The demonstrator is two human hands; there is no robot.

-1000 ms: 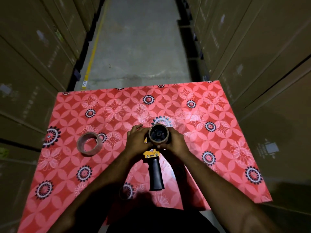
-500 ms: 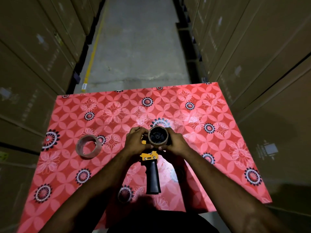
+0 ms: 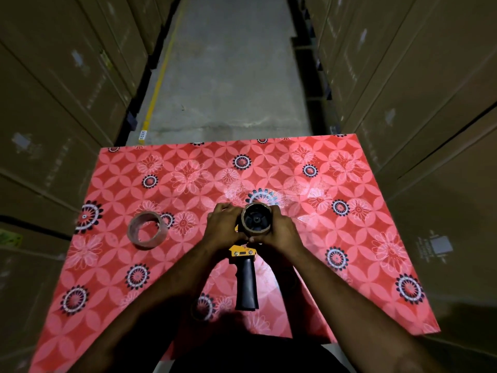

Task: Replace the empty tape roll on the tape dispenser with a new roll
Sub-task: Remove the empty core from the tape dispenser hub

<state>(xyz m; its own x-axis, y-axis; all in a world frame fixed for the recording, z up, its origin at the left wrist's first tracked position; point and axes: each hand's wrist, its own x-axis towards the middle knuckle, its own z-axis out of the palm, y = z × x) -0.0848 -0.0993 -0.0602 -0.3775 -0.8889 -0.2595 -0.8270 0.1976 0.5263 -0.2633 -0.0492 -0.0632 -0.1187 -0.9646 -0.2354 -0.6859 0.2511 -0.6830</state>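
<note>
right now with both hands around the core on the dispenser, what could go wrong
1. Both hands, left hand and right hand, grip the empty core, and nothing holds the dispenser's black handle; a hard pull could jerk the whole tape dispenser up.
2. If the core pops free suddenly, a hand might swing out and knock the new tape roll lying to the left on the table.

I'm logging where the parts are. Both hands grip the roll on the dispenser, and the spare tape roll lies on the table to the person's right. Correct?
Not quite. The head view shows the spare roll on the table to the person's left, not right. The rest holds: left hand and right hand grip the roll on the dispenser.
</note>
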